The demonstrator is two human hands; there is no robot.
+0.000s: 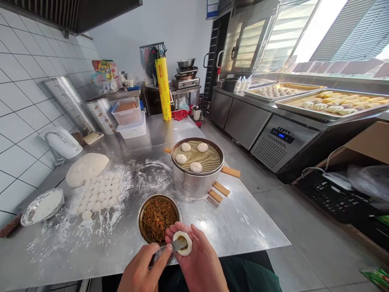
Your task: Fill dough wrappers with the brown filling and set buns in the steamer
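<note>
My right hand (200, 263) cups a round dough wrapper (186, 248) with dark filling in its middle. My left hand (142, 269) grips a flat metal spatula (170, 247) whose tip presses into that filling. Both hands hover over the near edge of the steel table (243, 219). Just beyond them stands a metal bowl (140, 215) of brown minced filling (158, 219). Further back, a stack of metal steamers (194, 184) rests on wooden slats, with several shaped buns (196, 166) lying on its mesh.
Several small dough pieces (100, 192) lie on flour at the left beside a large dough lump (86, 168) and a flour bowl (42, 207). A kettle (62, 142) and plastic tubs (129, 117) stand behind. Trays of pastries (334, 103) top the right counter.
</note>
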